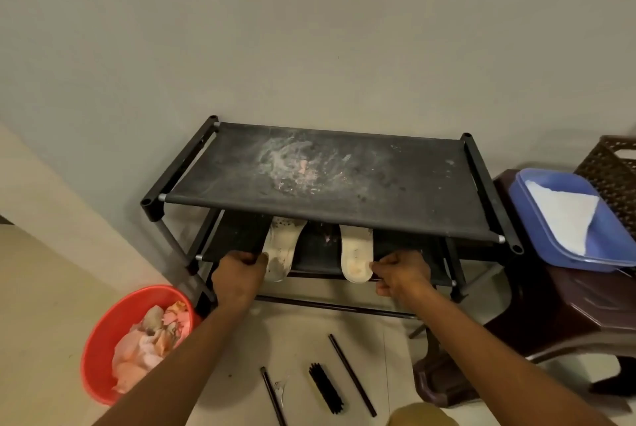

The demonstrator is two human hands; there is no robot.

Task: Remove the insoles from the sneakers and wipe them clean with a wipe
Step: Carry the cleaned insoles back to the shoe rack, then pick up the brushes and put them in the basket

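Two pale, stained insoles lie side by side on the lower shelf of a black shoe rack, heels toward me. The left insole is dirtier; the right insole is cleaner. My left hand curls over the lower shelf's front edge, its thumb against the left insole's heel side. My right hand pinches at the heel edge of the right insole. A white wipe lies in a blue tray to the right. No sneakers are in view.
The rack's top shelf is dusty with whitish smears. A red basin of crumpled pink cloths stands on the floor at left. A brown plastic stool holds the tray, beside a woven basket. A black brush and two black rods lie near me.
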